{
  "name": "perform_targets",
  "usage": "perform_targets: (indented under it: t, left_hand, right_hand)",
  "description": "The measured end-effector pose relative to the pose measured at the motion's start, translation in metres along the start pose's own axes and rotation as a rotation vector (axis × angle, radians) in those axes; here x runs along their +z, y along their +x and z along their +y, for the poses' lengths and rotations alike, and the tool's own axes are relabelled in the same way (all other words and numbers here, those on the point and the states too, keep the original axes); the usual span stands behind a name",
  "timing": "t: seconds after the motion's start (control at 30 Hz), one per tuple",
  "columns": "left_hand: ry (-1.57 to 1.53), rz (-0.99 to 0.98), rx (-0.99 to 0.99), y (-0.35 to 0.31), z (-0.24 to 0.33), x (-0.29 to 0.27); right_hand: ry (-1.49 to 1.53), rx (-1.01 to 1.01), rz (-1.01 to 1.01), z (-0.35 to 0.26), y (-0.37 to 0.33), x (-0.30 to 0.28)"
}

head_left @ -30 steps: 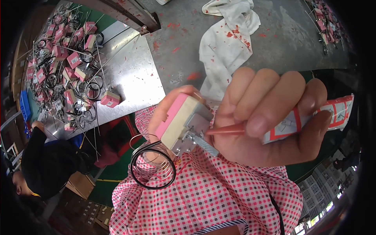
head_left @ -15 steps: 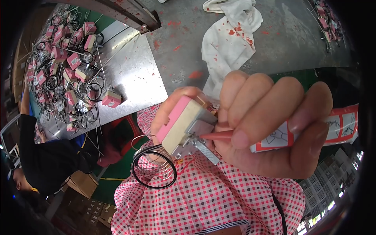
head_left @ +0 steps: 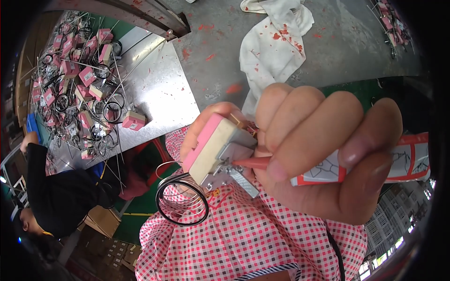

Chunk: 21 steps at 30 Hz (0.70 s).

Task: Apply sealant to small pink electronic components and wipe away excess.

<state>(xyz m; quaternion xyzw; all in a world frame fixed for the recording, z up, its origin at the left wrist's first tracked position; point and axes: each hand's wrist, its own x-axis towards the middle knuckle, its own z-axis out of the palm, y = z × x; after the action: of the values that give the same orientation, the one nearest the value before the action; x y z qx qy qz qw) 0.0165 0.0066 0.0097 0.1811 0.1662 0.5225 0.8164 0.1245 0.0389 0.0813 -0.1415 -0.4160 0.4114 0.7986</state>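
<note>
My left hand (head_left: 193, 136) is closed around a thermostat (head_left: 211, 149) with a pink and cream body and a metal bracket side. A coil of thin metal tube with a black ring (head_left: 183, 200) hangs from its lower left. My right hand (head_left: 311, 133) grips a white tube with red borders and line drawings (head_left: 323, 172). The tube's red pointed nozzle (head_left: 253, 162) reaches the metal terminals on the thermostat's face; the exact contact is too small to tell. My right fingers hide part of the tube, and the thermostat covers some of my left fingers.
At left, a heap of similar thermostats (head_left: 70, 70) with coils and wires lies on a shiny metal table (head_left: 164, 89). A white cloth with red stains (head_left: 272, 51) rests on the grey, red-spotted surface (head_left: 211, 56). A co-worker in black (head_left: 61, 196) is at far left, near cardboard boxes (head_left: 101, 220).
The thermostat and tube have shifted slightly left, the nozzle still at the terminals. At far left, the co-worker's arm has drawn back, and a blue object now shows beside that hand.
</note>
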Motion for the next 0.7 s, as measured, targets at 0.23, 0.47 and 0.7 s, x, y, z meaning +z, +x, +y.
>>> perform_targets:
  t: [0.23, 0.47, 0.7]
  left_hand:
    - [-0.083, -0.061, -0.014, 0.004, 0.003, 0.002]
    - [-0.065, -0.075, -0.069, 0.004, 0.009, 0.001]
    - [0.145, -0.125, -0.054, 0.001, 0.017, 0.003]
  right_hand:
    - [-0.122, 0.145, -0.027, -0.010, 0.003, 0.002]
    - [-0.061, 0.149, 0.067, -0.014, 0.004, 0.012]
    - [-0.046, -0.019, 0.101, 0.003, -0.004, 0.006]
